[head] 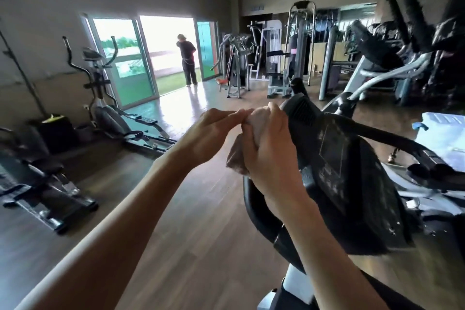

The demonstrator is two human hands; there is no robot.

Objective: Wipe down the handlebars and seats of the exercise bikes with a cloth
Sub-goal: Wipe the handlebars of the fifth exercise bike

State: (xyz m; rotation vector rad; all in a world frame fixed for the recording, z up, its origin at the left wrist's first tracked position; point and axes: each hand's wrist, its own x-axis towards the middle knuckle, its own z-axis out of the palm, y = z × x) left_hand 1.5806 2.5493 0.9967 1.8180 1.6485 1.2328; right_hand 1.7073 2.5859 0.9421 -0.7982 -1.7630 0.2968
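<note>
Hands meet in mid-air in the head view, just left of the black exercise-bike console (334,158). The right hand (266,153) has its fingers curled tight round a bunched pale pinkish cloth (237,158), which hangs below the fist and pokes out at the top. The left hand (214,133) reaches across with fingers nearly straight, its tips pinching or tugging the cloth's upper edge; exactly how they close I cannot tell, since the right hand hides the contact.

The cloth is off the bike, near the console and the black curved handlebar (392,138) that runs off to the right. The seat is not in view.

Risks, as I judge them: the cloth is wadded, so it may wipe with only a small patch and skip parts of the bar. A loose tail could snag on the console's edge. Pressing hard on the dusty-looking console face might hit its buttons.

Writing on the console is too blurred to read, and no brand can be made out on the grey elliptical trainer (100,83) or elsewhere.
</note>
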